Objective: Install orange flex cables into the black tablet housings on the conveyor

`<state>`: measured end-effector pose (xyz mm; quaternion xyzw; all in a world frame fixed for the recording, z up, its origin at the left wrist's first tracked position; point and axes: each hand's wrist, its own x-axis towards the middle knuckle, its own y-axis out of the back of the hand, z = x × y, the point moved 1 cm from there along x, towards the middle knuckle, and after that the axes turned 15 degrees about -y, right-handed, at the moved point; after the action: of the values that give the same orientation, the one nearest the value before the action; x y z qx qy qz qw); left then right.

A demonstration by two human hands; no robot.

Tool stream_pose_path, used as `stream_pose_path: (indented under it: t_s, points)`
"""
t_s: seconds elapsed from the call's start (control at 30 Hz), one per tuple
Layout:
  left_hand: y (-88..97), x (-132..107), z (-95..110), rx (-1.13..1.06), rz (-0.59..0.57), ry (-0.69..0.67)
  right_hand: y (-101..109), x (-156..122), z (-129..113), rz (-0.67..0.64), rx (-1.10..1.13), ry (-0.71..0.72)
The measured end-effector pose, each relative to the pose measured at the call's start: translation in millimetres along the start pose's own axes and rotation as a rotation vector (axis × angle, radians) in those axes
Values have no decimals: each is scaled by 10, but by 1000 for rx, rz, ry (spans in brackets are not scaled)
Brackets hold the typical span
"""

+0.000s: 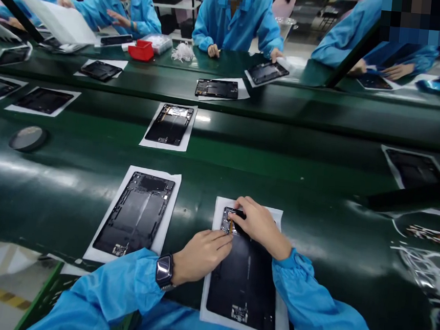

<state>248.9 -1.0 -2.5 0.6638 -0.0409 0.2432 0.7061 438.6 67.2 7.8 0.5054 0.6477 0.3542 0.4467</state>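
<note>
An opened tablet housing [242,285], black inside, lies on a white sheet [220,203] in front of me. Near its upper left corner runs a short orange flex cable [231,226]. My right hand [259,224] reaches over the top edge, thumb and fingers pinched at the cable's upper end. From the left, my left hand [203,256] comes in with fingers pressed together and tips at the cable's lower end; its thumb is hidden. A second opened tablet housing [134,219] rests on its own sheet to the left.
Another tablet housing [169,124] lies farther up the green bench [282,160]. A round grey dish [27,138] is at left. Loose cables [435,238] and white strips [426,270] lie at right. Across the bench, co-workers in blue handle tablets near a red bin [140,50].
</note>
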Motion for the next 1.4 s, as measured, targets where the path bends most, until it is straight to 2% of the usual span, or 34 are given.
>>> stream_pose_path:
  t_s: [0.17,0.43,0.93,1.1,1.2,1.27,1.4]
  points:
    - [-16,-5,3,3,-91,-33,5,63,42,-20,40,1]
    - [-6,11,21,29,-153,-59,-33,64,71,-8,37,-18]
    - [21,34,26,24,-169,-63,-36,56,76,15,46,-16]
    - [24,36,32,-13,-220,-72,-51,61,70,6,50,-29]
    - [66,57,-40,-69,-184,-43,25,24,77,-25,82,-45]
    - [116,77,-119,-112,-165,-18,135,-37,85,-80,176,1]
    - [211,104,-235,-148,-252,-24,369,-221,95,-201,409,129]
